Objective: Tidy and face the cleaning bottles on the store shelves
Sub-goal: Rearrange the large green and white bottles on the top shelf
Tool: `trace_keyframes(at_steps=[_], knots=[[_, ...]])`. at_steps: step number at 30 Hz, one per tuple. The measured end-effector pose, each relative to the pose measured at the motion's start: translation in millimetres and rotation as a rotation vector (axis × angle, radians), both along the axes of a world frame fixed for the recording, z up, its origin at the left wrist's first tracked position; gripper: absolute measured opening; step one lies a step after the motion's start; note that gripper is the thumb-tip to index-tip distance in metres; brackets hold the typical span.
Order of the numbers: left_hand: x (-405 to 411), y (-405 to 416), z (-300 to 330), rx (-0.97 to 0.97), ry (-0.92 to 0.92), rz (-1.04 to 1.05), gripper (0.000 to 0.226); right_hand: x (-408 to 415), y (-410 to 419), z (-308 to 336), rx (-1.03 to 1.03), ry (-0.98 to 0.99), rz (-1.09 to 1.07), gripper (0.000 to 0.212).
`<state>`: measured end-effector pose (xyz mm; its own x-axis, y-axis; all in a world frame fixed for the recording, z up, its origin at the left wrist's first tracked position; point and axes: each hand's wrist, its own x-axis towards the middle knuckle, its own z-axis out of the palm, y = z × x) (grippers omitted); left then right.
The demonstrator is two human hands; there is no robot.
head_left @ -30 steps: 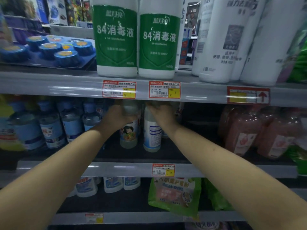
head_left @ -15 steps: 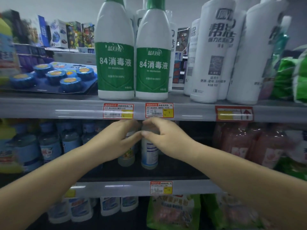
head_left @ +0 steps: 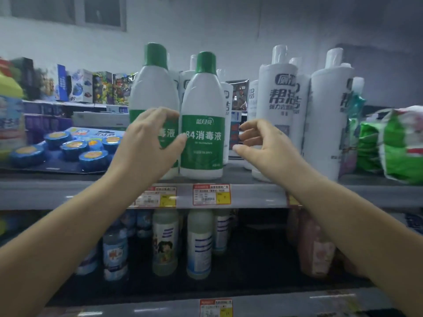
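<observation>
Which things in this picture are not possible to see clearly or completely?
- Left disinfectant bottle, head view: the left hand covers most of its label.
- Price tags: print too small and blurred.
- Lower-shelf bottles: dark, blurred.
- White bottles behind the right hand: lower labels hidden.
- Green bags: cut by the right edge.

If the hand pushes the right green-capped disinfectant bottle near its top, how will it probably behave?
The right green-capped bottle is tall with a narrow neck, so a high push would probably tip it rather than slide it. It looks like opaque rigid plastic, likely stiff and fairly heavy if full. Its neighbour, the left green-capped bottle, stands very close and might stop a leftward tip.
</observation>
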<state>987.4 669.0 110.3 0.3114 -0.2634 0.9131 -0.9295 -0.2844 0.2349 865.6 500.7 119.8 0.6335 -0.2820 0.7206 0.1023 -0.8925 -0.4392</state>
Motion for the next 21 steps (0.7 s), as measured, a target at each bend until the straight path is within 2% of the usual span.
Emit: trace_keyframes(at_steps=[2, 5, 9, 11, 18, 21], knots=[[14.1, -0.3, 7.1, -0.037, -0.002, 0.079, 0.047, 7.3, -5.0, 6.7, 0.006, 0.013, -0.026, 0.041], [34.2, -1.8, 11.4, -0.042, 0.147, 0.175, 0.081, 22.5, -9.1, 14.0, -0.004, 0.022, -0.052, 0.047], [50.9, -9.3, 12.7, -0.102, 0.405, 0.108, 0.105, 42.7, -8.4, 22.8, 0.033, 0.052, -0.041, 0.056], [58.7, -12.8, 12.6, -0.139, 0.488, 0.029, 0.103, 48.9, -6.9, 25.1, 0.029, 0.043, -0.04, 0.055], [77.7, -7.9, 13.1, -0.265, 0.724, -0.201, 0.073, 58.3, -4.0, 26.3, -0.029, 0.015, -0.041, 0.052], [78.9, -7.0, 13.0, -0.262, 0.769, -0.308, 0.042, 59.3, -2.4, 29.2, -0.034, 0.002, -0.035, 0.051]])
